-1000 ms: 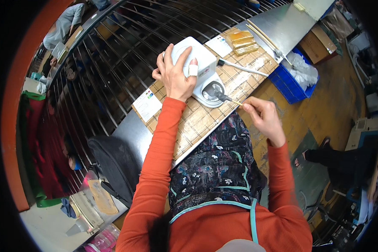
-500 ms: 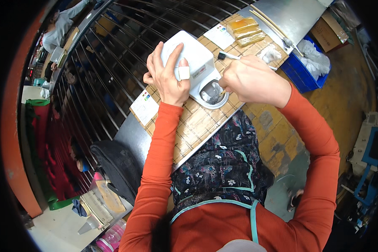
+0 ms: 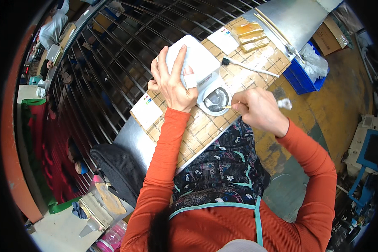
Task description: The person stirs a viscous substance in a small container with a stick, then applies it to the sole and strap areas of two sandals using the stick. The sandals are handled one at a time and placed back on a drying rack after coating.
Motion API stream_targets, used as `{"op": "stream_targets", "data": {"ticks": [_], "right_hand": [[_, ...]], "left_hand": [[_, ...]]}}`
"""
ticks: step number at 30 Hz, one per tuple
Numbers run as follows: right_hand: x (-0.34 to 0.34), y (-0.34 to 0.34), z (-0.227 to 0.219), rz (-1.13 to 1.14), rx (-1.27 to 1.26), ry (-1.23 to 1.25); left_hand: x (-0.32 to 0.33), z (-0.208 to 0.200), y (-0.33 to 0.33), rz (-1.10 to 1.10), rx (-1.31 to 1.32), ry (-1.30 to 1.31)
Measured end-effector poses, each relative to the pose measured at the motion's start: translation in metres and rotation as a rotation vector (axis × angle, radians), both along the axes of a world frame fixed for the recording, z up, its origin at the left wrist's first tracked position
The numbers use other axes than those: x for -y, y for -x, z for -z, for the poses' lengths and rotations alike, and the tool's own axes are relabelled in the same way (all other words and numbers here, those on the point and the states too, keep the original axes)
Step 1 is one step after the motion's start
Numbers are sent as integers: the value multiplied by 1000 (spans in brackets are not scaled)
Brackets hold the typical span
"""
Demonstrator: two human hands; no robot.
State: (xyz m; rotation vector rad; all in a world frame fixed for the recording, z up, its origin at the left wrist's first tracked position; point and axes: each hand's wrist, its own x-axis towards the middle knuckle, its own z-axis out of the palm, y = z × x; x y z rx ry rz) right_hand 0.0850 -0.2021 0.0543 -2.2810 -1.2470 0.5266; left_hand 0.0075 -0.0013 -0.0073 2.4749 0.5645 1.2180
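A white plastic housing (image 3: 206,56) with a boxy body stands tilted on the work board. At its near end is a round white rim around a dark, shiny grey opening (image 3: 216,99). My left hand (image 3: 174,82) grips the housing from its left side, fingers spread along the top; white tape wraps the thumb. My right hand (image 3: 260,110) is closed in a pinch on a thin wooden stick (image 3: 227,107), its tip at the rim's right edge. A white fluffy tuft (image 3: 284,103) shows beyond the hand, apparently on the stick's other end.
On the patterned board (image 3: 189,143) lie a white brush with black bristles (image 3: 252,67), amber blocks (image 3: 251,35) and printed cards (image 3: 146,110). Long thin sticks (image 3: 275,27) lie at the back right. A blue crate (image 3: 302,77) holds plastic bags. Metal bars (image 3: 109,75) run along the far side.
My right hand has moved down and right with the stick, drawing back from the opening and uncovering the brush. The housing and my left hand have shifted slightly right.
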Motion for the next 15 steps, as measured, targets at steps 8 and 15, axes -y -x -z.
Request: {"op": "stream_targets", "data": {"ticks": [8, 15], "right_hand": [[22, 27, 67, 268, -826, -386], [48, 34, 99, 307, -1457, -788]], "left_hand": [[-2, 3, 1, 17, 13, 6], [-2, 1, 3, 31, 6, 4]]}}
